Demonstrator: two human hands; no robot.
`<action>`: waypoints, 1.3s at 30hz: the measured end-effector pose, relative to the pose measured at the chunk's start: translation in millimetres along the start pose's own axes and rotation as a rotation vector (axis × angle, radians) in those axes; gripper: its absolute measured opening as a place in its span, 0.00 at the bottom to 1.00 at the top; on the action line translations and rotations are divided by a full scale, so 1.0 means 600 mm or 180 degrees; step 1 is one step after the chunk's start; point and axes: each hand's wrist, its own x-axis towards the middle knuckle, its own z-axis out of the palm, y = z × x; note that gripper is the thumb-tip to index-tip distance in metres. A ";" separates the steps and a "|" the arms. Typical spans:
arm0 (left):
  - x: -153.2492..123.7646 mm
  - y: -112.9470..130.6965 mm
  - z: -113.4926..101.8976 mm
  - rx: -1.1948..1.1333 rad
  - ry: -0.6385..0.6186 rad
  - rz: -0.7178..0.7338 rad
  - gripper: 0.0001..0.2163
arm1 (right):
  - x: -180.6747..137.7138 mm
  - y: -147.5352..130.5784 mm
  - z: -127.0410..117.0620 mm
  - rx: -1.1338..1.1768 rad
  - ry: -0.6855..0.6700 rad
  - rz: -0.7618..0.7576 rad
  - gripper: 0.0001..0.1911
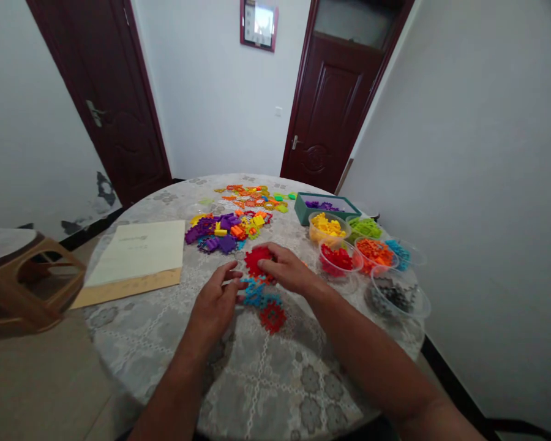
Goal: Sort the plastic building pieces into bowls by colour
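Observation:
My right hand [287, 266] pinches a red toothed gear [254, 262] between thumb and fingers, holding it over the middle of the table. Just below it are blue gear pieces [254, 294], with a bit of orange showing between them and the red gear. Another red gear [273, 316], with an open pattern, lies at the near side of the blue pieces. My left hand [217, 300] is at the left of the blue pieces, its fingers curved and apart. Its fingertips are close to the blue edge; whether they touch it I cannot tell.
A pile of purple, yellow and orange pieces [227, 229] lies beyond my hands, with more orange ones [254, 199] behind. Plastic tubs of yellow [328, 226], red [337, 257], orange [375, 254] and grey pieces [397, 294] stand right, beside a green box [303, 211]. Paper [140, 248] lies left.

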 end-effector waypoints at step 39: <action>-0.053 0.007 0.054 0.3150 -0.1433 0.0984 0.20 | -0.018 0.028 -0.398 -0.3710 0.0326 0.0755 0.22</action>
